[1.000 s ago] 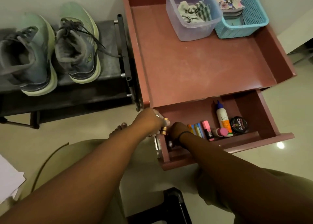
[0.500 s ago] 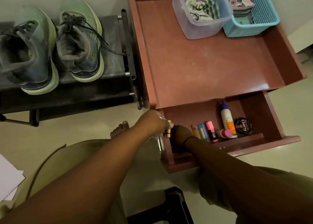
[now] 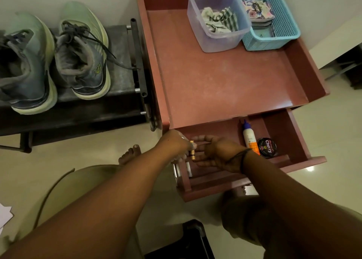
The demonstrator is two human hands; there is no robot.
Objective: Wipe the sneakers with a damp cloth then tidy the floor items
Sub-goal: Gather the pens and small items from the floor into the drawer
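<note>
Two grey-green sneakers stand side by side on a black rack at the left. The red table's drawer is pulled out. My left hand grips small gold-ended batteries at the drawer's left front corner. My right hand lies over the drawer with fingers spread, its fingertips by the batteries. It hides the markers beneath it. A glue bottle and a black Cherry polish tin lie in the drawer to the right.
On the red table top stand a clear tub holding a striped cloth and a blue basket with folded fabric. My bare foot rests on the tiled floor. White paper lies at the far left. A dark stool sits below.
My right hand has come up out of the drawer's left end and spread its fingers beside the batteries, covering the markers. My left hand stays at the drawer corner.
</note>
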